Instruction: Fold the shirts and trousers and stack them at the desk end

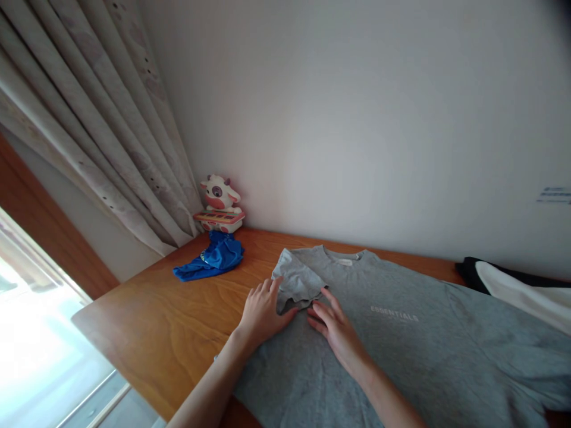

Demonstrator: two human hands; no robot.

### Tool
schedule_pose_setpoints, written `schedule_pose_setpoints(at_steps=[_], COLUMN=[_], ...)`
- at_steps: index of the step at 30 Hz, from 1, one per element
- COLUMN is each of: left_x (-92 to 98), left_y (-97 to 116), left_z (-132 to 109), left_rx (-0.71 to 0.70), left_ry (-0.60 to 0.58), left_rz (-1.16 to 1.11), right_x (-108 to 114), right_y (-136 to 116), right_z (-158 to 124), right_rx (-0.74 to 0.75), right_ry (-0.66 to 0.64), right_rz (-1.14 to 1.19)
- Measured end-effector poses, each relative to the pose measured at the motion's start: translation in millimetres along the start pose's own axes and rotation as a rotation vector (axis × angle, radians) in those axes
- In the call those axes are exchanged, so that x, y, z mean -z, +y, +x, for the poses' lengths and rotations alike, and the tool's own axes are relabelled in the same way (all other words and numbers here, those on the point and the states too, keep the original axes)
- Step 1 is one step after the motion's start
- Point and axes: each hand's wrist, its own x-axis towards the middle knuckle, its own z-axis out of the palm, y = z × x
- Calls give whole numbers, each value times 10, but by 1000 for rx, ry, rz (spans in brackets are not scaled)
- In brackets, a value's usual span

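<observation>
A grey T-shirt (401,356) with "ESSENTIALS" printed on its chest lies spread on the wooden table, collar toward the wall. Its left-hand sleeve (297,276) is folded inward over the body, the paler inner side showing. My left hand (266,306) rests at the outer edge of that sleeve, fingers spread and thumb along the sleeve's opening. At the other corner of the opening is my right hand (332,324), its fingers apart and the fingertips touching the sleeve hem. Neither hand is closed around the cloth. The shirt's lower part runs out of view.
On the wooden table (156,315) a crumpled blue cloth (218,255) lies at the left. Behind it stands a cow-shaped toy keyboard (219,205) by the curtain (102,107). Black and white fabric (513,285) lies at the right, against the wall (357,119).
</observation>
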Motion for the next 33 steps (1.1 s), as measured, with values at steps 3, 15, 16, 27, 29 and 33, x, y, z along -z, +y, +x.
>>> schedule_pose_setpoints(at_steps=[3, 15, 16, 27, 29, 33], left_x=[39, 149, 168, 353, 366, 364], left_y=[-106, -98, -99, -391, -412, -375], left_z=[-13, -92, -103, -127, -124, -122], left_rx=[-8, -269, -314, -268, -258, -280], left_ry=[-55, 12, -36, -206, -218, -240], left_rz=[-14, -142, -161, -99, -93, -64], right_x=[-13, -37, -11, 115, 124, 158], right_y=[-13, -198, -218, -83, -56, -52], right_z=[13, 768, 788, 723, 721, 702], right_rx=[-4, 109, 162, 525, 529, 504], right_ry=[57, 199, 198, 236, 266, 321], right_rz=[22, -458, -498, -628, -629, -684])
